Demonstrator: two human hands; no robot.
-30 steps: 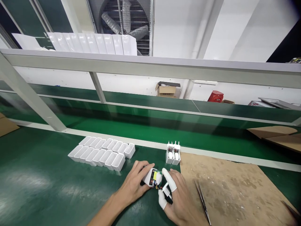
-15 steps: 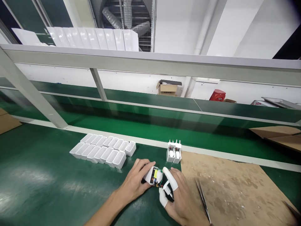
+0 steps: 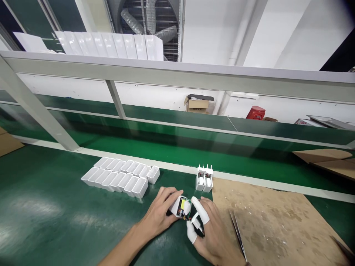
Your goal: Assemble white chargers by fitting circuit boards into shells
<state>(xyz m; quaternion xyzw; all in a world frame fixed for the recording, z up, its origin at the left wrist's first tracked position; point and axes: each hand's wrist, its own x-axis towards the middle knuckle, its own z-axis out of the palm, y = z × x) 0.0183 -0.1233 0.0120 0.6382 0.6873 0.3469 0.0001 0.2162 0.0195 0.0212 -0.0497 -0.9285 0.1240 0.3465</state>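
My left hand is closed round a white plastic charger housing. A circuit board with a yellow part and a white lump sits partly in the housing's open end. My right hand, with white finger cots on thumb and forefinger, is closed at the board's outer edge. Between those fingers is a small white plug piece with pins, joined to the board by short wires. The exact contact of the fingertips is hard to make out. Beyond the hands stand two filled housings with plug pieces on top.
Two rows of open white housings stand at the left on the green bench. Tweezers lie on a brown cardboard sheet at the right. A pale rail edges the bench's far side.
Almost nothing differs. Both hands keep the same hold on the housing, board and plug piece, and the whole view has shifted very slightly.
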